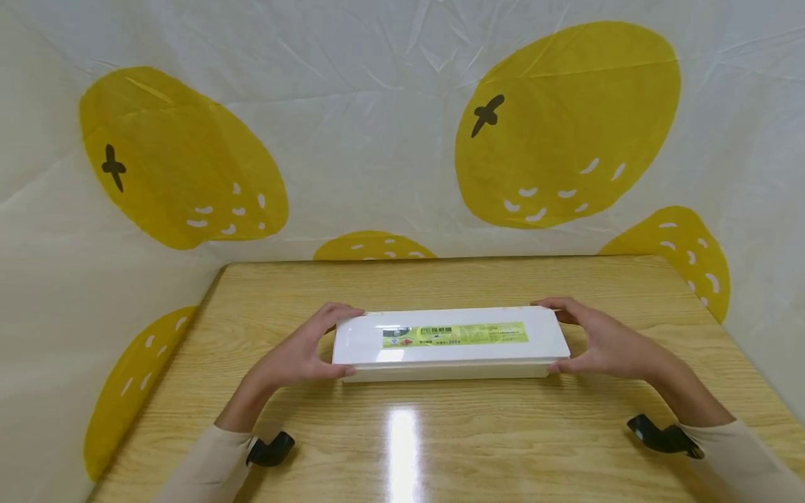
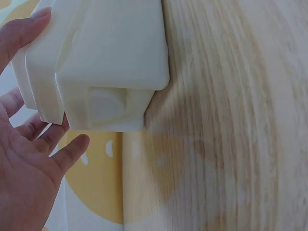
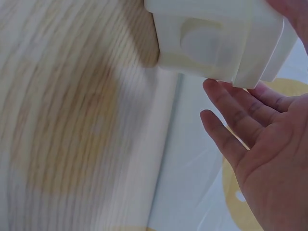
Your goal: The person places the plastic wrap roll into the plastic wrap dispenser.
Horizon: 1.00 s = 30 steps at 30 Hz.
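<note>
A long white cling film box (image 1: 450,346) with a green printed label (image 1: 455,334) on its lid lies crosswise on the wooden table. My left hand (image 1: 308,348) holds its left end, thumb on the near side and fingers reaching round the far side. At the opposite end my right hand (image 1: 608,344) grips the box the same way. Both wrist views show the cream end walls of the box, each with a round recess (image 2: 107,104), and fingertips (image 3: 211,86) at the far edge of the lid. The lid sits down on the box.
The wood-grain table (image 1: 503,433) runs to a back edge against a pale hanging cloth (image 1: 371,161) with large yellow fruit prints. Cloth also hangs along the left side. Black wrist mounts (image 1: 272,448) sit at both sleeve cuffs.
</note>
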Tool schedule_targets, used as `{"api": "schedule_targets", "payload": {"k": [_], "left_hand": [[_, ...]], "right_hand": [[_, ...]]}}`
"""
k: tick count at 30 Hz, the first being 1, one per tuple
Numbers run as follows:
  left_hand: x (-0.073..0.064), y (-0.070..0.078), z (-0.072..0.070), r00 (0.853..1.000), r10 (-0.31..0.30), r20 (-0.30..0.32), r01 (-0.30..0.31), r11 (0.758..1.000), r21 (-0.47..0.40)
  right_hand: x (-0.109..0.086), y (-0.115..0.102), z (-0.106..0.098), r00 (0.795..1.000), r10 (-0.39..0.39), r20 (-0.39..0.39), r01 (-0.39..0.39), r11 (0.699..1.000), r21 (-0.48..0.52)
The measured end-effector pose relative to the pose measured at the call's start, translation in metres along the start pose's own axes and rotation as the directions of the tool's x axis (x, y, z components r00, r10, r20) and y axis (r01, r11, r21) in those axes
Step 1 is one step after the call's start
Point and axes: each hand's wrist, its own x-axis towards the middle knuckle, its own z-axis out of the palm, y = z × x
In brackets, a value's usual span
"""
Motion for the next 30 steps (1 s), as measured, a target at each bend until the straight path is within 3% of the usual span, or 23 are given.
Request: {"api": "schedule_targets", "payload": {"k": [24, 30], "left_hand": [[-0.0041, -0.0006, 0.0022, 1.0, -0.028, 0.012, 0.028, 0.999, 0.028], [-0.0044, 0.0008, 0.0021, 0.998, -0.034, 0.05, 0.032, 0.999, 0.033]], "right_hand": [[0.003, 0.004, 0.0029, 1.0, -0.008, -0.014, 0.007, 0.998, -0.065], [0.0028, 0.0014, 0.0027, 1.0, -0.006, -0.023, 0.005, 0.999, -0.054]]}}
